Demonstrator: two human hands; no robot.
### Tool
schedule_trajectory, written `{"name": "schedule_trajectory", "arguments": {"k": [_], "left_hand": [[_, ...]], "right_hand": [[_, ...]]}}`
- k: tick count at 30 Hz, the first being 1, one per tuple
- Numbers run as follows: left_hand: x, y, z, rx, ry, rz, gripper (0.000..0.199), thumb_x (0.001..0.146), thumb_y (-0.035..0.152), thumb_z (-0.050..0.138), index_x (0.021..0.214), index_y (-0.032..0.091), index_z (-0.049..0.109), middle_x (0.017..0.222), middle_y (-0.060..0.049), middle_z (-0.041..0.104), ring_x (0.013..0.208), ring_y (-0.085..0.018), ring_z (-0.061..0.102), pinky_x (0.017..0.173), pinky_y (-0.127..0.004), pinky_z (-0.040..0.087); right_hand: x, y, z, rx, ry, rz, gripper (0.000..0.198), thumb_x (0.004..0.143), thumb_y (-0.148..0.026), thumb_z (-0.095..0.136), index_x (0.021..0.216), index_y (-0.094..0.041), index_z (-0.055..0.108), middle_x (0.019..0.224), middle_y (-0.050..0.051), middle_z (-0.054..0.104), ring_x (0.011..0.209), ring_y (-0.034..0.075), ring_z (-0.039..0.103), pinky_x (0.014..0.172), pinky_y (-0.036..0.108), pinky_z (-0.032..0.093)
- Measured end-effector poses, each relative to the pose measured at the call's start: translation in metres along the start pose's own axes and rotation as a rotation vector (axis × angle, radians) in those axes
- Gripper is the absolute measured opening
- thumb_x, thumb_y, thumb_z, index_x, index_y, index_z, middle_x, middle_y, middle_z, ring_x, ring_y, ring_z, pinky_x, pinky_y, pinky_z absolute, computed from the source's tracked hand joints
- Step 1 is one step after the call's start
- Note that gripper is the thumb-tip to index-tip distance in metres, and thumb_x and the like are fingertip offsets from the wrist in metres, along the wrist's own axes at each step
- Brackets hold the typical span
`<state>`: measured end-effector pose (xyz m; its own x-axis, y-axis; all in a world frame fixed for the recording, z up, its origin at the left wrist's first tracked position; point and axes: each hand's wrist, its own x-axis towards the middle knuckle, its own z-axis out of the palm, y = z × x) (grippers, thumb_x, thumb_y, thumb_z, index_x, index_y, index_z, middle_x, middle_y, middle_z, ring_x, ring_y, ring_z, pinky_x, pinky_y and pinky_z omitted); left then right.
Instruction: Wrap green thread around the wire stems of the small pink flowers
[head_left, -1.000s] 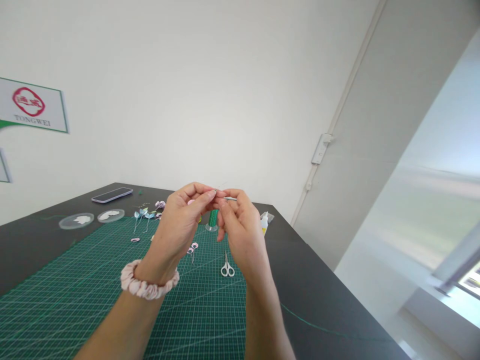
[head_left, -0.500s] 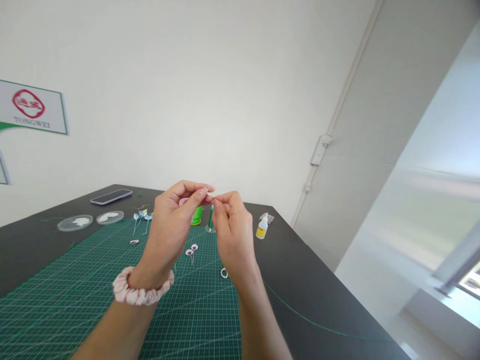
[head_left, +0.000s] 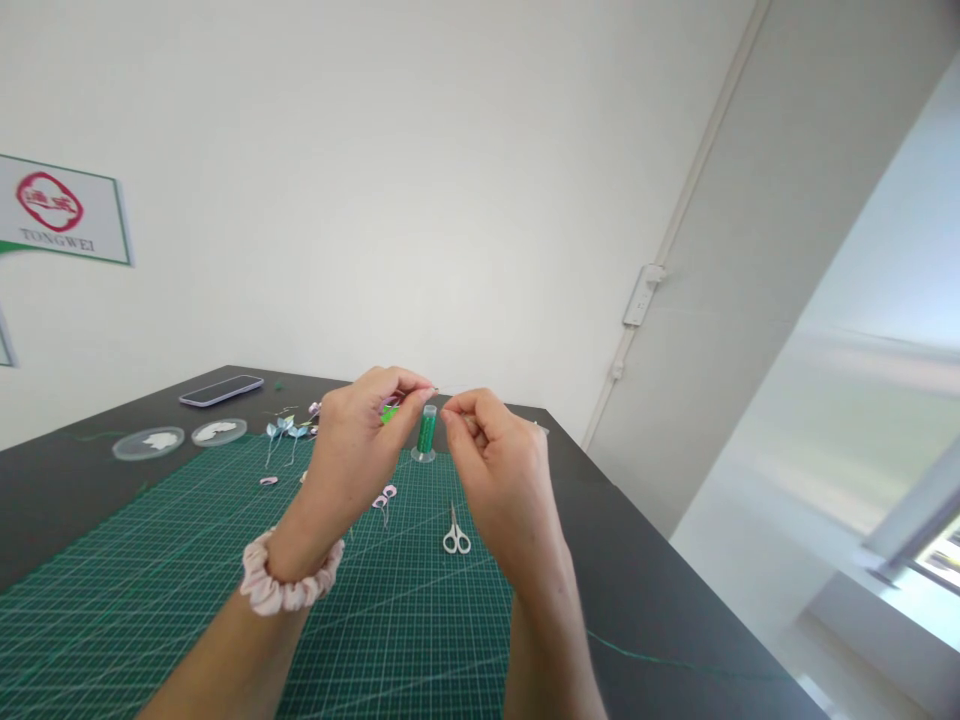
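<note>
Above the cutting mat [head_left: 420, 620], my left hand [head_left: 360, 430] pinches thumb and forefinger on a thin wire [head_left: 454, 389], of which a faint length sticks out to the right. A bit of pink shows behind those fingers, mostly hidden. My right hand [head_left: 502, 470] is closed in a pinch a short gap to the right; whatever its fingertips hold is too small to make out. Between and beyond both hands a spool of green thread [head_left: 427, 432] stands upright. White-handled scissors [head_left: 455, 540] lie below, beside the right wrist. Small pink wire-stemmed petals [head_left: 384, 497] rest on the mat.
Pale blue wire-stemmed leaves [head_left: 283, 428] lie at the mat's far left edge. Two clear dishes [head_left: 148, 442] with white pieces and a phone [head_left: 221, 390] are on the dark table. A green thread [head_left: 660, 659] trails along the right. A wall stands behind.
My hands have drawn apart, the right one moving rightward. The spool and scissors now show fully, while the glue bottle has become hidden behind my right hand.
</note>
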<state>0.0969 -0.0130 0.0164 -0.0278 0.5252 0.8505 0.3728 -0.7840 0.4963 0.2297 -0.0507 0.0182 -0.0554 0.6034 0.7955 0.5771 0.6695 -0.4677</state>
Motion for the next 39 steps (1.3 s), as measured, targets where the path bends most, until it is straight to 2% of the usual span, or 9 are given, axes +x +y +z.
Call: {"name": "schedule_trajectory", "arguments": {"k": [7,11,15,20,30,34,39], "left_hand": [[0.002,0.0,-0.001,0.128,-0.079,0.235,0.016,0.088,0.023,0.055,0.078,0.022,0.067,0.082,-0.003,0.07,0.082,-0.02,0.062,0.075,-0.031,0.046],[0.002,-0.001,-0.002,0.18,-0.116,0.355,0.015,0.089,0.018,0.055,0.08,0.02,0.067,0.084,-0.004,0.067,0.084,-0.019,0.059,0.073,-0.03,0.045],[0.003,-0.002,-0.004,0.198,-0.155,0.425,0.013,0.089,0.018,0.057,0.08,0.02,0.065,0.082,-0.003,0.066,0.083,-0.019,0.057,0.076,-0.032,0.043],[0.004,-0.001,-0.005,0.216,-0.211,0.488,0.015,0.09,0.018,0.056,0.08,0.021,0.066,0.082,-0.002,0.067,0.082,-0.018,0.058,0.081,-0.035,0.04],[0.005,-0.001,-0.004,0.196,-0.258,0.46,0.018,0.088,0.02,0.055,0.076,0.023,0.068,0.08,-0.001,0.069,0.081,-0.019,0.058,0.086,-0.037,0.035],[0.005,-0.001,-0.004,0.2,-0.21,0.401,0.017,0.087,0.022,0.056,0.073,0.023,0.065,0.077,0.0,0.068,0.078,-0.019,0.058,0.087,-0.038,0.035],[0.005,0.004,-0.003,0.176,-0.089,0.264,0.015,0.085,0.022,0.056,0.071,0.022,0.063,0.076,-0.001,0.065,0.079,-0.019,0.058,0.085,-0.038,0.038]], "right_hand": [[-0.002,-0.001,-0.009,-0.063,0.04,-0.015,0.019,0.089,-0.011,0.05,0.072,-0.019,0.054,0.059,-0.004,0.049,0.048,0.008,0.036,0.05,0.025,0.028],[0.0,0.001,-0.014,-0.094,0.072,-0.037,0.018,0.088,-0.011,0.052,0.072,-0.019,0.057,0.061,-0.003,0.051,0.05,0.009,0.039,0.051,0.026,0.03],[0.001,0.006,-0.017,-0.1,0.097,-0.04,0.017,0.087,-0.012,0.054,0.073,-0.019,0.061,0.061,-0.003,0.05,0.051,0.01,0.04,0.053,0.026,0.031],[0.003,0.018,-0.02,0.016,0.082,0.017,0.013,0.085,-0.017,0.058,0.074,-0.019,0.063,0.061,-0.004,0.046,0.054,0.01,0.041,0.054,0.026,0.033],[0.015,0.032,-0.018,0.444,-0.049,0.178,0.012,0.078,-0.026,0.064,0.068,-0.019,0.065,0.055,-0.005,0.044,0.053,0.01,0.036,0.049,0.025,0.031],[0.014,0.031,-0.02,0.435,-0.029,0.16,0.012,0.078,-0.025,0.064,0.068,-0.019,0.065,0.056,-0.005,0.044,0.053,0.011,0.035,0.049,0.025,0.03],[0.008,0.022,-0.022,0.243,-0.047,0.06,0.013,0.082,-0.019,0.061,0.069,-0.019,0.065,0.059,-0.005,0.044,0.053,0.01,0.036,0.051,0.025,0.03]]}}
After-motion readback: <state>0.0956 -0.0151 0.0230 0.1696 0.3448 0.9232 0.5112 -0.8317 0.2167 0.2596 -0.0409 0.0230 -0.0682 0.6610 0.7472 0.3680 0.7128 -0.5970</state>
